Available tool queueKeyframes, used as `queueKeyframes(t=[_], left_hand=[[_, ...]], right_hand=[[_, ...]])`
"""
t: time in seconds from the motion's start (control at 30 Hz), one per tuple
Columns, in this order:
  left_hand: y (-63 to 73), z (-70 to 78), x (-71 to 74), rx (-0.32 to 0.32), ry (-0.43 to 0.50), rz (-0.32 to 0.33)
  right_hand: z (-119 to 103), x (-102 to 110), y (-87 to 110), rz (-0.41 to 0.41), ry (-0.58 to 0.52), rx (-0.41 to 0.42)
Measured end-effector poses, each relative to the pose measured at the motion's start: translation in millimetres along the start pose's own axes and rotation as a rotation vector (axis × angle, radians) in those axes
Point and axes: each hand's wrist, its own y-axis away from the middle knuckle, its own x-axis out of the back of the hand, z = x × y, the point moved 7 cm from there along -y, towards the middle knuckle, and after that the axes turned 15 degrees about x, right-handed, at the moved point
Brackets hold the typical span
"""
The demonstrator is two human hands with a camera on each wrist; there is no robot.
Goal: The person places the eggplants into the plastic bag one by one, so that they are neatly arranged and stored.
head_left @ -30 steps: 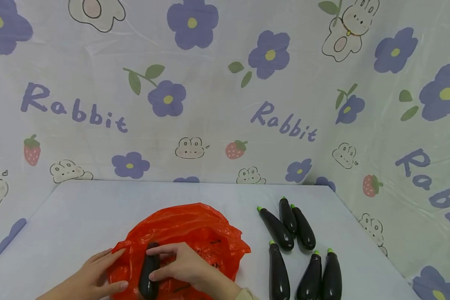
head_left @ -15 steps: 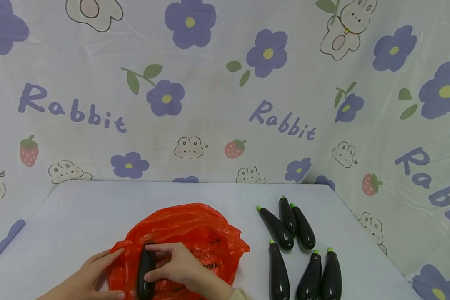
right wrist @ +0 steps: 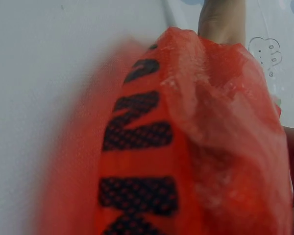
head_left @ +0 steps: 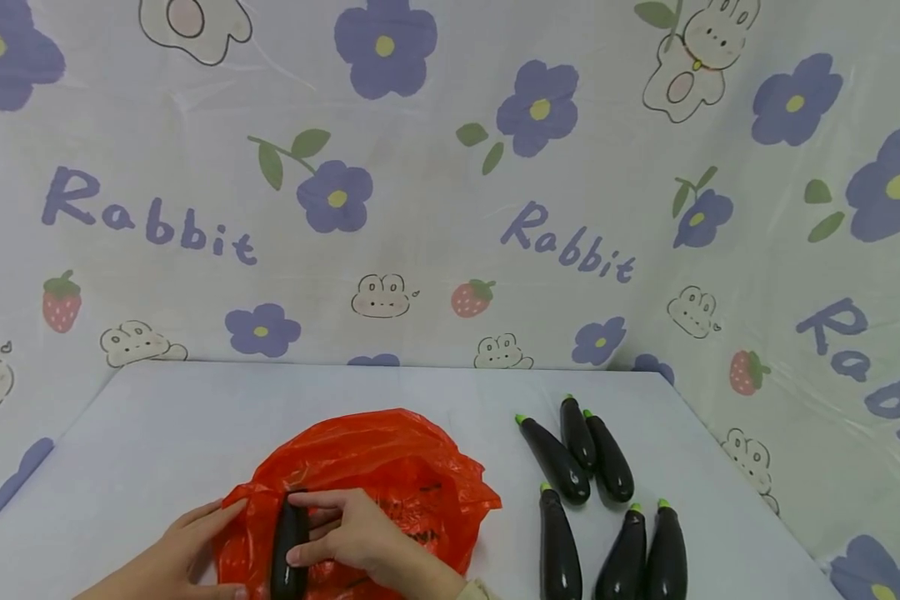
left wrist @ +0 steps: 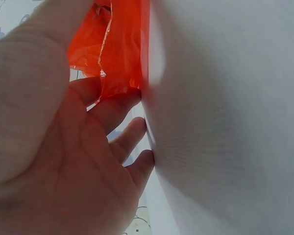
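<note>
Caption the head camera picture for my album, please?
Left hand on a red plastic bag, right hand holding an eggplant, six more eggplants lying on the white table.

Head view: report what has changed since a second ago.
The long, glossy black eggplant has shifted slightly left, with the right hand pinching it. The left hand has its thumb slightly nearer the person. Nothing was grasped or released. The red plastic bag and six green-tipped black eggplants stayed put.

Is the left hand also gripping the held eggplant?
No, the left hand touches the left side of the bag, while only the right hand grips the eggplant.
</note>
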Motion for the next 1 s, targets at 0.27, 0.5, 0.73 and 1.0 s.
queueKeyframes(t=[0.27, 0.5, 0.73, 1.0], left_hand=[[-2.7, 2.5, 1.2, 0.000, -0.038, 0.014], [-1.7, 2.2, 0.1, -0.019, 0.002, -0.009], [-3.4, -1.9, 1.3, 0.005, -0.040, 0.010], [-2.8, -3.6, 2.2, -0.008, -0.033, 0.003]], right_hand=[[1.9, 1.6, -0.1, 0.002, -0.020, -0.020], [3.0, 1.3, -0.7, -0.026, -0.001, -0.013], [-1.2, -2.0, 0.5, -0.104, 0.006, 0.038], [-12.2, 5.6, 5.9, -0.103, 0.117, 0.052]])
